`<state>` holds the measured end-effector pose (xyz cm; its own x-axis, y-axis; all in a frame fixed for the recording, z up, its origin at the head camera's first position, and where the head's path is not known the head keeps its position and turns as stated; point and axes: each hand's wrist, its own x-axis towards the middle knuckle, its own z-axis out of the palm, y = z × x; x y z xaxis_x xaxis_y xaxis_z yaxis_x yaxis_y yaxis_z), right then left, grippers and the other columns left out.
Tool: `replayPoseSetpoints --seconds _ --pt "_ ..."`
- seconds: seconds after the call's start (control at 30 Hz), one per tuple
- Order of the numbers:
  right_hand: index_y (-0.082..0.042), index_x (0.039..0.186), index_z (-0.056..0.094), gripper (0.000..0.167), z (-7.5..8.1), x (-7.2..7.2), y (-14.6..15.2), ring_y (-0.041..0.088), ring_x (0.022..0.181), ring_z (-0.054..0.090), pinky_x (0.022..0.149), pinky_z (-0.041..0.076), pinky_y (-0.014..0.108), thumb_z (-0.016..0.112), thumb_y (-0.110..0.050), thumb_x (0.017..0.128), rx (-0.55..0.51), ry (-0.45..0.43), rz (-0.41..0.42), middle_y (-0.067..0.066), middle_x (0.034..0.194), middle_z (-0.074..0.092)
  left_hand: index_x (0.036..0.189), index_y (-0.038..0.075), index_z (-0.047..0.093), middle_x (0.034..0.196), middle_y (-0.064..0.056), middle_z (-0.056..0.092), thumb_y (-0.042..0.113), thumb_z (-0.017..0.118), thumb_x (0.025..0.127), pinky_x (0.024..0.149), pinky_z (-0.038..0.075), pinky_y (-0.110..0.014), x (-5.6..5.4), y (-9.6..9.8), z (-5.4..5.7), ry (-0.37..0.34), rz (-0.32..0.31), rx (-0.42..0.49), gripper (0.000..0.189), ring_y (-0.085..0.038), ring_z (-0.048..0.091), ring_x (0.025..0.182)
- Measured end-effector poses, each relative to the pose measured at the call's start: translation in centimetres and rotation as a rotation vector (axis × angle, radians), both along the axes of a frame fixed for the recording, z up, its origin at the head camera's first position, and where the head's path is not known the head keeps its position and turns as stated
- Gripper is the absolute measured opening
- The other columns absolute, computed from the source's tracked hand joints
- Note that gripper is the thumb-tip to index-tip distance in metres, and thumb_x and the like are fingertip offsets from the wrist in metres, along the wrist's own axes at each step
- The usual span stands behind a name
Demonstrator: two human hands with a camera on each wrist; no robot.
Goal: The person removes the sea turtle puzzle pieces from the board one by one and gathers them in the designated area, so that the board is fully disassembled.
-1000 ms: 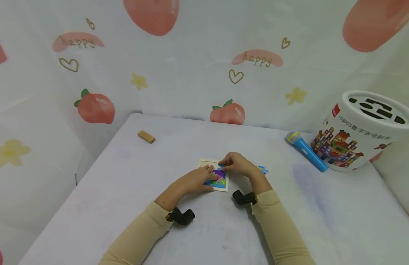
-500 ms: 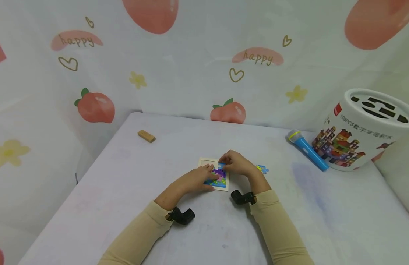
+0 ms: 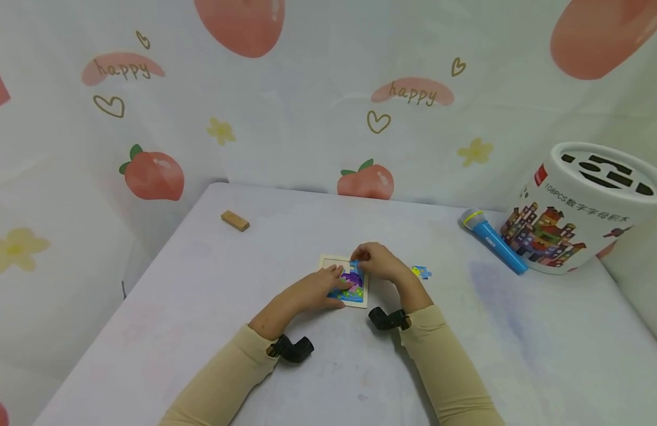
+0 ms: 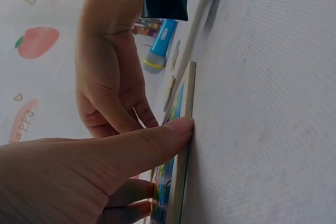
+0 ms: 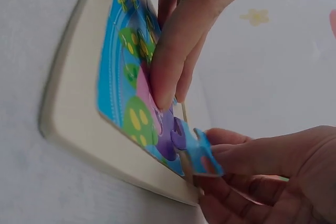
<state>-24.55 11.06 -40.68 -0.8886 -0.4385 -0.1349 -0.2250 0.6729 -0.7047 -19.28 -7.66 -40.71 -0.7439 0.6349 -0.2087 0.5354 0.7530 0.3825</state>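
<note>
A small jigsaw puzzle in a pale wooden frame (image 5: 79,93) lies on the white table. Its picture is blue, green, pink and purple; the upper left part of the tray is bare wood. My left hand (image 3: 313,291) rests on it, fingers pressing the fitted pieces and thumb against the near edge of the frame. Between thumb and fingers, my right hand (image 3: 384,264) pinches a blue and purple puzzle piece (image 5: 197,150), tilted up at the puzzle's upper right. Just right of that hand lie loose blue and yellow puzzle pieces (image 3: 423,272), partly covered by the wrist.
A blue toy microphone (image 3: 495,242) leans by a white bucket (image 3: 562,225) with a slotted lid at the back right. One wooden block (image 3: 235,220) lies at the back left. Behind the table hangs a printed cloth (image 3: 296,118).
The right hand shifts very slightly at the puzzle's upper right corner, still pinching the piece. The left hand keeps its place on the puzzle.
</note>
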Motion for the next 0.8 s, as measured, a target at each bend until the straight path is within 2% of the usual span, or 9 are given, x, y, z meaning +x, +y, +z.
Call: replayPoseSetpoints --seconds 0.2,0.37,0.47,0.8 --pt "0.000 0.100 0.067 0.015 -0.2 0.1 0.1 0.024 0.092 0.057 0.082 0.050 0.034 0.059 -0.001 0.087 -0.068 -0.020 -0.062 0.013 0.098 0.064 0.131 0.018 0.056 0.148 -0.019 0.032 0.032 0.065 0.087 0.109 0.033 -0.049 -0.1 0.0 0.1 0.001 -0.004 0.004 0.047 -0.034 0.028 0.140" --pt "0.001 0.099 0.065 0.014 -0.3 0.1 0.3 0.018 0.080 0.057 0.073 0.051 0.026 0.062 -0.007 0.088 -0.097 -0.058 -0.117 0.013 0.092 0.065 0.131 0.017 0.056 0.147 -0.020 0.033 0.032 0.065 0.087 0.109 0.033 -0.049 0.0 0.0 0.3 0.008 -0.019 -0.001 0.047 -0.035 0.029 0.139" --pt "0.002 0.099 0.064 0.014 -0.2 0.2 0.6 0.016 0.075 0.057 0.069 0.053 0.025 0.063 -0.007 0.088 -0.110 -0.073 -0.123 0.013 0.090 0.065 0.131 0.017 0.056 0.147 -0.021 0.034 0.032 0.065 0.087 0.108 0.033 -0.049 0.0 0.0 0.3 0.009 -0.021 -0.005 0.047 -0.035 0.029 0.139" --pt "0.005 0.099 0.063 0.015 0.0 0.6 1.4 0.014 0.072 0.061 0.069 0.056 0.028 0.062 -0.003 0.087 -0.169 -0.079 -0.125 0.015 0.088 0.065 0.131 0.019 0.056 0.148 -0.018 0.035 0.032 0.065 0.087 0.108 0.033 -0.050 0.0 0.1 0.1 0.003 0.000 -0.016 0.046 -0.033 0.029 0.139"
